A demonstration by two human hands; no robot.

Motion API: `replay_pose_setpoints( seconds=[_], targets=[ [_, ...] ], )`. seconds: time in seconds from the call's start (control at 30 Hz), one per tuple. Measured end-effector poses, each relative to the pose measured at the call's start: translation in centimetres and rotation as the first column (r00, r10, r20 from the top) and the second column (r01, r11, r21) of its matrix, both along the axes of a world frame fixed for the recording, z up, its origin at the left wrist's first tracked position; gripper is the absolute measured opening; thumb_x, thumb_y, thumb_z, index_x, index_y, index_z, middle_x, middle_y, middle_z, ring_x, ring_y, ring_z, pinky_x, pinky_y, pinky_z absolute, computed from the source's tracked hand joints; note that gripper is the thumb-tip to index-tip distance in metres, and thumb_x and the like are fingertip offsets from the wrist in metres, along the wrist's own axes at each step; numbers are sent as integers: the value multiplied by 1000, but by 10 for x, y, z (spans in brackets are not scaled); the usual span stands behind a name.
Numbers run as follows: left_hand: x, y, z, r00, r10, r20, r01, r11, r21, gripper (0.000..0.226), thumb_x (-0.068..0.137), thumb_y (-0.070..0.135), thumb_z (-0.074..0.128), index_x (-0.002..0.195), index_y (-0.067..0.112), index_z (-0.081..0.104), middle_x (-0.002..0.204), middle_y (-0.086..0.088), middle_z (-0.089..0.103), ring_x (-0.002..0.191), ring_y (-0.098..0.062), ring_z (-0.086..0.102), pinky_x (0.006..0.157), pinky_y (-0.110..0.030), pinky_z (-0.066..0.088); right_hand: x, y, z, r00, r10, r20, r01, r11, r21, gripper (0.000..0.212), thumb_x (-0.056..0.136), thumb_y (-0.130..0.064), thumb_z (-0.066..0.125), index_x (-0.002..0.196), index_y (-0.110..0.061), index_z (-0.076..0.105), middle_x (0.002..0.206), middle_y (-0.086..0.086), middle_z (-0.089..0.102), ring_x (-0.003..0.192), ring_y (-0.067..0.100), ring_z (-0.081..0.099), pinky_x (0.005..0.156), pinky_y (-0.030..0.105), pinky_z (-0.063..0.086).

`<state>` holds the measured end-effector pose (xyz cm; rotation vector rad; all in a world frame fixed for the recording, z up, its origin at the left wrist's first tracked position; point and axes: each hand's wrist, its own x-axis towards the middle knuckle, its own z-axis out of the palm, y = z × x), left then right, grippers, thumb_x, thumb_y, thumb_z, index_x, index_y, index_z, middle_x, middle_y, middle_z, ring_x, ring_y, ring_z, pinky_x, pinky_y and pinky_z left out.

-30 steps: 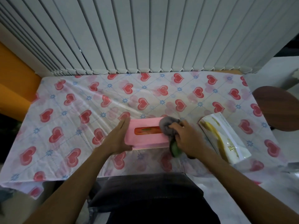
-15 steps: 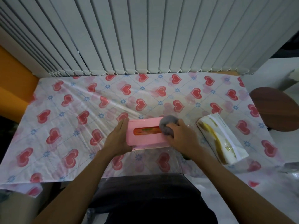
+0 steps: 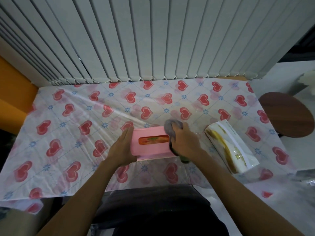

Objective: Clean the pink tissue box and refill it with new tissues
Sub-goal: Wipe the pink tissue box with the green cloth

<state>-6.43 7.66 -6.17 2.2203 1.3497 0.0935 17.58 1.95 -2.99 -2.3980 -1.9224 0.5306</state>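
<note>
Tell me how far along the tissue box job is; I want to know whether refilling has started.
Not started. Nothing looks finished yet. In hand: the left hand steadies the pink tissue box while the right hand presses a grey cloth on its right end. Left: the new tissue pack lies unopened-looking to the right on the heart tablecloth, so refilling remains.

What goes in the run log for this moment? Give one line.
phase: wiping | left hand: steadies pink tissue box | right hand: presses grey cloth on box's right end | tissue pack: unopened, right of box
</note>
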Motion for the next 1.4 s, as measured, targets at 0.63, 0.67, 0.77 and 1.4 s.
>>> replay_pose_setpoints(
  seconds=[0.63,0.67,0.77,1.4],
  targets=[
    [-3,-6,-5,1000,8,5,-8,1000,26,129,60,39,88,154,17,3,162,-1,12,142,-27,33,95,-49,54,7,-8,10,995,86,59,-87,996,12,37,97,-37,44,127,-15,51,117,9,57,95,24,63,85,37,55],
    [-3,-6,-4,1000,13,9,-14,1000,26,128,60,39,88,154,17,3,162,-1,12,141,-27,34,94,-49,54,10,-11,12,993,109,49,-110,994,7,30,96,-38,45,115,-16,55,108,6,60,88,21,62,82,36,55],
    [-1,-6,-3,1000,10,4,-11,1000,27,128,60,40,88,153,16,4,161,-1,13,141,-27,34,94,-50,54,22,-14,34,972,236,1,-231,951,-204,19,89,-34,48,81,-21,59,79,-3,64,71,14,59,72,30,55],
    [-5,-7,-8,999,30,23,-30,999,10,131,60,43,87,155,17,-1,164,1,8,146,-25,27,97,-51,52,13,-26,22,980,198,-32,-200,978,-63,28,90,-35,48,64,-28,41,58,-14,43,57,5,51,55,17,37]
  ],
)
